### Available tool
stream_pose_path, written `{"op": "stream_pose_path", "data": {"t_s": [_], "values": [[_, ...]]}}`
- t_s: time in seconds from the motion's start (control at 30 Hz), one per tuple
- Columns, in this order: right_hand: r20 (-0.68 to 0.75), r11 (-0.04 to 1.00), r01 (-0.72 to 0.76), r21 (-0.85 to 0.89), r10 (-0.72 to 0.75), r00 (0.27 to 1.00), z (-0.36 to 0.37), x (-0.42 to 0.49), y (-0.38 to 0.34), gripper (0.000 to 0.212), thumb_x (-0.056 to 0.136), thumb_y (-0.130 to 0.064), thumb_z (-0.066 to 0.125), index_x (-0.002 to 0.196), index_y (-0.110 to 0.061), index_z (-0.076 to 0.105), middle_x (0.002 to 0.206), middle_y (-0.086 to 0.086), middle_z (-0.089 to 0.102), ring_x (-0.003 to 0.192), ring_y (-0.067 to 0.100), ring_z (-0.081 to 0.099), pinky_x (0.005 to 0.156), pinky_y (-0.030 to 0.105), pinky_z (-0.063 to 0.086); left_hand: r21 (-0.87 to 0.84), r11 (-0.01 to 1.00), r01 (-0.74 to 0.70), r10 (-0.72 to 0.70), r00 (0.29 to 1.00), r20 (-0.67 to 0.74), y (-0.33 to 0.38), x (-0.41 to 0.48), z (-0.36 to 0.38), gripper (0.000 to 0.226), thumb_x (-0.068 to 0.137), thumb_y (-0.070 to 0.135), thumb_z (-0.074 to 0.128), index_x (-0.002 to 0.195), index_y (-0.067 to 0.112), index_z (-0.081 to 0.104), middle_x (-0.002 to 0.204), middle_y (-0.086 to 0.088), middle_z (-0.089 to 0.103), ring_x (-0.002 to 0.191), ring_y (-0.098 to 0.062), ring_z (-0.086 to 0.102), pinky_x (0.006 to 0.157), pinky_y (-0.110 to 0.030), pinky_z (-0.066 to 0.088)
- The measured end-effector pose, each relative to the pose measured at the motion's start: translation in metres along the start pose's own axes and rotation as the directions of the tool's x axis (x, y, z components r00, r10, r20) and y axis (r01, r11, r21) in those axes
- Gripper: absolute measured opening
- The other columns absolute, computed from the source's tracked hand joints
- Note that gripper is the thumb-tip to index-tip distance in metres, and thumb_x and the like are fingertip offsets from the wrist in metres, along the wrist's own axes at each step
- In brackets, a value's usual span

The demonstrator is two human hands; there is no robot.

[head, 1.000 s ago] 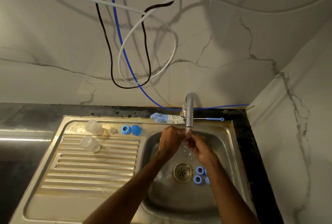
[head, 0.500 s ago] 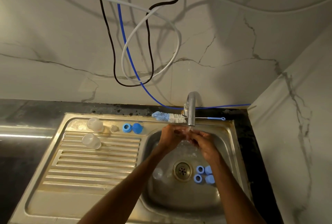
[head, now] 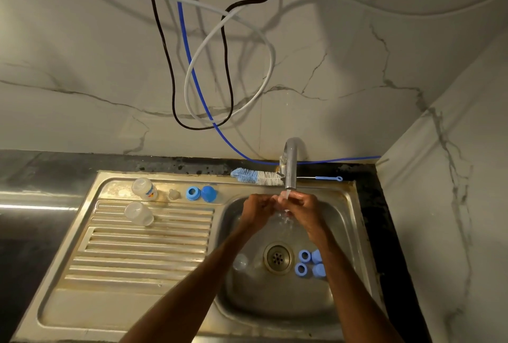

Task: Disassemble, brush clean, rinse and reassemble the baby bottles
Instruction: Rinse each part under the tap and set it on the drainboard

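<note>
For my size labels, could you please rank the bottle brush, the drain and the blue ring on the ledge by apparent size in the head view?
1. Bottle brush, clearly the longest.
2. Drain.
3. Blue ring, smallest, though it lies farther from the camera, so the true gap is unsure.

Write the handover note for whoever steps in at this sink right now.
Left hand and right hand: together under the running tap, fingers curled; what they hold is hidden.
Drainboard: labelled bottle, plain bottle, nipple, blue ring, blue cap.
Basin: blue rings, blue caps, one clear piece.
Brush: on the back rim.
Done: bottles taken apart.
Left: finish rinsing, reassemble.
</note>
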State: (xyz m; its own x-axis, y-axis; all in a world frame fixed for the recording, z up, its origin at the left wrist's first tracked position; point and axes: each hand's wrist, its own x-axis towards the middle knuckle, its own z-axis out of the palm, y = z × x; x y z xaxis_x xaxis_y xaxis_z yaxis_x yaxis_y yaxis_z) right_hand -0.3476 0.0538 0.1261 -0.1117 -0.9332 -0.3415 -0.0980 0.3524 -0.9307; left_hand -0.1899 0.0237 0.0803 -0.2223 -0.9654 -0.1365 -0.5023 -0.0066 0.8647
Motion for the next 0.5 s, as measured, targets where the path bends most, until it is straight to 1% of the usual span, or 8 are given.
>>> {"op": "stream_pose_path", "data": {"t_s": [0.07,0.1,0.17,0.23,0.27,0.33,0.4,0.5], "values": [[-0.067,0.982,0.064,-0.18,-0.077,0.995,-0.001,0.003,0.003,0.011,0.089,-0.022,0.077,0.098,-0.016,0.076,0.083,-0.002,0.077,0.073,0.008,0.073,0.063,0.019,0.056,0.009,1.0,-0.001,0.0,1.0,0.018,0.005,-0.001,0.002,0.02,0.103,0.009,0.056,0.093,0.009,0.072,0.083,0.003,0.073,0.077,-0.009,0.07,0.068,-0.019,0.056],[-0.104,0.96,0.07,-0.27,-0.101,0.989,0.0,0.004,0.005,0.011,0.088,-0.023,0.078,0.095,-0.016,0.077,0.081,-0.002,0.076,0.068,0.005,0.071,0.061,0.017,0.055,0.004,1.0,0.004,-0.004,0.999,0.041,0.005,-0.001,0.004,0.016,0.103,0.006,0.055,0.097,0.008,0.07,0.086,0.003,0.071,0.079,-0.01,0.068,0.067,-0.017,0.053],[-0.166,0.913,0.051,-0.404,-0.129,0.978,0.002,0.008,0.008,0.015,0.084,-0.028,0.082,0.092,-0.016,0.077,0.08,-0.004,0.076,0.067,0.002,0.069,0.064,0.018,0.058,0.091,0.996,-0.025,0.018,0.997,0.075,0.007,0.001,0.006,0.012,0.101,0.007,0.059,0.106,0.009,0.069,0.095,0.003,0.07,0.083,-0.005,0.067,0.07,-0.014,0.051],[-0.18,0.888,0.042,-0.458,-0.14,0.974,0.004,0.007,0.006,0.017,0.081,-0.03,0.084,0.089,-0.017,0.076,0.079,-0.007,0.075,0.067,0.001,0.068,0.062,0.012,0.054,0.051,0.998,-0.035,0.028,0.993,0.119,0.011,0.002,0.005,0.015,0.096,0.01,0.067,0.11,0.012,0.069,0.096,0.007,0.07,0.082,-0.001,0.068,0.074,-0.015,0.054],[-0.182,0.886,0.041,-0.462,-0.139,0.973,0.006,0.005,0.003,0.016,0.081,-0.029,0.084,0.088,-0.017,0.075,0.077,-0.008,0.073,0.066,-0.001,0.066,0.058,0.009,0.05,0.046,0.998,-0.043,0.037,0.991,0.127,0.011,0.002,0.006,0.018,0.092,0.012,0.072,0.11,0.013,0.07,0.096,0.006,0.072,0.084,-0.001,0.069,0.079,-0.019,0.056],[-0.19,0.897,0.056,-0.438,-0.153,0.97,0.008,0.0,-0.002,0.018,0.08,-0.03,0.084,0.086,-0.02,0.071,0.076,-0.008,0.071,0.065,-0.001,0.064,0.053,0.006,0.046,0.016,1.0,-0.003,0.002,0.997,0.071,0.014,0.001,0.004,0.021,0.088,0.013,0.078,0.108,0.01,0.073,0.096,-0.001,0.075,0.087,-0.007,0.072,0.082,-0.026,0.059],[-0.174,0.926,0.075,-0.37,-0.148,0.974,0.008,-0.002,-0.003,0.025,0.077,-0.033,0.087,0.089,-0.021,0.069,0.077,-0.009,0.071,0.068,0.001,0.066,0.055,0.007,0.048,0.008,0.999,-0.031,0.031,1.0,-0.001,0.015,0.001,0.003,0.015,0.086,0.012,0.08,0.099,0.008,0.076,0.09,-0.001,0.077,0.082,-0.003,0.072,0.075,-0.018,0.057],[-0.097,0.975,0.085,-0.205,-0.107,0.989,0.004,-0.006,-0.002,0.033,0.078,-0.027,0.086,0.106,-0.015,0.071,0.089,-0.01,0.073,0.082,0.002,0.07,0.064,0.008,0.051,0.035,0.999,-0.035,0.036,0.999,-0.031,0.018,0.003,0.0,0.01,0.083,0.008,0.082,0.092,0.008,0.078,0.085,0.005,0.076,0.074,0.013,0.066,0.067,-0.008,0.051]]}}
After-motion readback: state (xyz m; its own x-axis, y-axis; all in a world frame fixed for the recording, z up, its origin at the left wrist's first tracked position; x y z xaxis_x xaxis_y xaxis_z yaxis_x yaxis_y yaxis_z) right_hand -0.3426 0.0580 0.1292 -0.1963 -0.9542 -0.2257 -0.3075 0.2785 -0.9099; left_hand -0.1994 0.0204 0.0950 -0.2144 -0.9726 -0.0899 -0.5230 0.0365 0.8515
